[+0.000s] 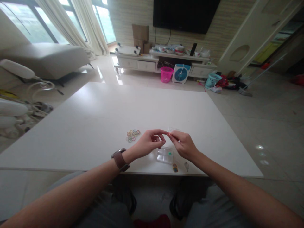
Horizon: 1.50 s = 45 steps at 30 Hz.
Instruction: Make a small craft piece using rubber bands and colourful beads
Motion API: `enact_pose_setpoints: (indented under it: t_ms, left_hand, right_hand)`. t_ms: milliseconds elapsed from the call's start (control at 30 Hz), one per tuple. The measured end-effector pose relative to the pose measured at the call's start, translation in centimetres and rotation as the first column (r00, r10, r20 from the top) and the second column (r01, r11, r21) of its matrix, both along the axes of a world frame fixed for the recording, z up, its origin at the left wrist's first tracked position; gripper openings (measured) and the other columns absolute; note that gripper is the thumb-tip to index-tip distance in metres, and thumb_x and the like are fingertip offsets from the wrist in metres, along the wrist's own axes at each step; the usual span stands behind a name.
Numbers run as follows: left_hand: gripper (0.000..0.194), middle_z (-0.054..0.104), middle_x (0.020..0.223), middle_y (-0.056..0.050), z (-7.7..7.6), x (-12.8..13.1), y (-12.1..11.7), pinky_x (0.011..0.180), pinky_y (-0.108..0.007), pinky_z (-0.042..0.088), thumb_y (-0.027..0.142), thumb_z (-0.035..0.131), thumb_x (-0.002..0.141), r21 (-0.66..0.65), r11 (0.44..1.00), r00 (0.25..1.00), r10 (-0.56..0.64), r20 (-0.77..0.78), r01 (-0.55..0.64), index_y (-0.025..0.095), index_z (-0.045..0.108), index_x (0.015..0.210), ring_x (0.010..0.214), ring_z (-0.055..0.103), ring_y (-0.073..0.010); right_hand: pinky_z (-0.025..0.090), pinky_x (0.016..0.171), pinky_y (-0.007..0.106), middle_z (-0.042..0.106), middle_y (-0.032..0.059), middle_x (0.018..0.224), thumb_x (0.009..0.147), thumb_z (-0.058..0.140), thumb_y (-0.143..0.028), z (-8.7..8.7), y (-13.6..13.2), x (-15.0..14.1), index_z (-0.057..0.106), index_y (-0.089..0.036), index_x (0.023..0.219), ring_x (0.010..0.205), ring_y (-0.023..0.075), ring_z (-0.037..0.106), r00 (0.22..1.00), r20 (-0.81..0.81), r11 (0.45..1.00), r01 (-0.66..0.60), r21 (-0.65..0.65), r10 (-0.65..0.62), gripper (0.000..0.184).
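Observation:
My left hand (148,144) and my right hand (184,144) meet above the white table (99,120), fingertips pinched together on a tiny reddish band (168,134); its exact shape is too small to tell. A brown watch sits on my left wrist. Just below the hands lies a small clear plastic box (165,155) with a green speck inside. A pile of several coloured rubber bands (132,135) rests left of my left hand. A clear bit of plastic (173,129) shows behind my right fingers.
Two small charms (175,167) lie at the table's near edge. Beyond the table are a TV stand (163,61), a pink basket (166,74), a small fan (181,73) and a teal basket (212,80). A grey sofa (47,60) stands at left.

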<state>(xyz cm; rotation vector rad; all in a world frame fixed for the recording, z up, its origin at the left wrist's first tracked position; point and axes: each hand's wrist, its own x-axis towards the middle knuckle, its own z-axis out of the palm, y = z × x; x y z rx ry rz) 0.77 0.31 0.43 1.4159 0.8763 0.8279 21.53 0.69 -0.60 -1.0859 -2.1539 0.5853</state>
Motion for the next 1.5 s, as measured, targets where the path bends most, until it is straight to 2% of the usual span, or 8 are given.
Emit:
enact_pose_setpoints:
  t_ms: [400,567,633,733,867,1100,1300,1500]
  left_hand:
    - [0.048,0.066,0.081,0.001,0.1,-0.1,-0.1,0.062,-0.022,0.049,0.019,0.069,0.079,0.0,1.0,0.998,-0.014,0.063,0.014,0.017,0.058,0.126,0.062,0.057,-0.0078]
    - [0.041,0.066,0.08,0.0,-0.3,0.2,-0.3,0.063,-0.023,0.049,0.019,0.068,0.079,-0.008,0.999,0.998,-0.037,0.044,0.037,0.015,0.065,0.12,0.064,0.057,-0.0081]
    - [0.037,0.067,0.079,-0.001,-0.4,0.1,-0.2,0.062,-0.023,0.048,0.019,0.068,0.078,0.005,1.0,1.0,0.005,0.025,-0.005,0.014,0.068,0.114,0.064,0.058,-0.0087]
    - [0.031,0.064,0.071,0.001,-0.3,-0.3,0.2,0.059,-0.021,0.047,0.021,0.07,0.077,0.055,0.987,0.988,0.152,-0.032,-0.151,0.014,0.069,0.106,0.062,0.059,-0.0094]
    - [0.021,0.061,0.063,0.002,0.1,-1.3,1.0,0.054,-0.022,0.047,0.031,0.071,0.078,0.055,0.98,0.977,0.194,-0.085,-0.189,0.014,0.068,0.09,0.058,0.061,-0.0115]
    - [0.024,0.062,0.064,0.001,0.4,-1.4,1.1,0.054,-0.023,0.049,0.038,0.069,0.078,0.069,0.987,0.98,0.152,-0.129,-0.144,0.016,0.067,0.086,0.059,0.062,-0.0128]
    - [0.021,0.06,0.06,0.002,0.0,-1.4,1.0,0.048,-0.02,0.045,0.036,0.066,0.08,0.055,0.991,0.98,0.125,-0.154,-0.118,0.016,0.067,0.087,0.053,0.055,-0.0093]
    - [0.02,0.059,0.06,0.002,-0.3,-1.4,1.0,0.047,-0.019,0.043,0.035,0.066,0.081,0.048,0.993,0.981,0.111,-0.159,-0.104,0.016,0.067,0.088,0.054,0.054,-0.0095]
  right_hand:
    - [0.037,0.067,0.029,0.061,0.002,0.073,0.102,0.048,-0.028,-0.1,0.0,0.0,0.062,-0.02,0.079,0.067,0.0161,0.053,0.999,-0.031,1.0,0.018,0.003,-0.018,0.028]
    - [0.036,0.065,0.029,0.057,0.0007,0.07,0.098,0.047,-0.021,0.2,0.0,0.0,0.056,-0.02,0.075,0.065,0.0155,0.052,0.999,-0.013,0.999,0.04,0.027,-0.04,0.025]
    - [0.035,0.064,0.029,0.055,0.0,0.068,0.097,0.047,-0.02,0.3,0.1,0.1,0.055,-0.02,0.075,0.064,0.015,0.05,0.998,-0.003,0.997,0.06,0.043,-0.059,0.024]
    - [0.032,0.062,0.028,0.05,-0.0015,0.065,0.094,0.048,-0.019,0.1,0.2,0.3,0.05,-0.02,0.07,0.061,0.0142,0.046,0.996,0.039,0.997,0.074,0.032,-0.075,0.024]
    - [0.029,0.059,0.028,0.045,-0.0031,0.059,0.09,0.05,-0.016,-0.8,0.1,0.4,0.042,-0.021,0.064,0.057,0.0131,0.044,0.983,0.17,0.993,-0.044,-0.105,0.061,0.027]
    - [0.029,0.06,0.027,0.046,-0.0036,0.06,0.089,0.051,-0.016,-0.5,0.3,0.1,0.04,-0.02,0.064,0.058,0.0117,0.042,0.98,0.193,0.995,-0.022,-0.094,0.04,0.027]
    - [0.029,0.06,0.027,0.045,-0.004,0.059,0.087,0.053,-0.015,-0.4,0.2,0.0,0.041,-0.019,0.064,0.057,0.0112,0.041,0.98,0.193,0.995,-0.032,-0.092,0.05,0.027]
    - [0.03,0.061,0.026,0.048,-0.0037,0.06,0.088,0.053,-0.015,-0.1,0.0,-0.2,0.045,-0.019,0.064,0.058,0.0117,0.043,0.977,0.206,0.995,-0.031,-0.096,0.05,0.025]
